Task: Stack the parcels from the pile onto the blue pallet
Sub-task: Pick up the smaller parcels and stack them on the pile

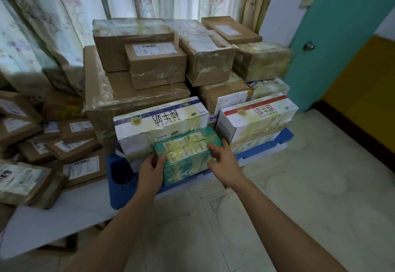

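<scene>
Your left hand (152,168) and right hand (224,166) hold the green parcel (188,154) from either side, fingers bent around its ends, as it sits at the front edge of the blue pallet (119,186) on the floor. It touches the white milk carton (160,126) just behind it, with a second carton, red-striped (256,120), beside that to the right and taped brown boxes (154,62) stacked high behind them. The remaining pile of parcels (42,150) lies to your left, near the flowered curtain (32,26).
</scene>
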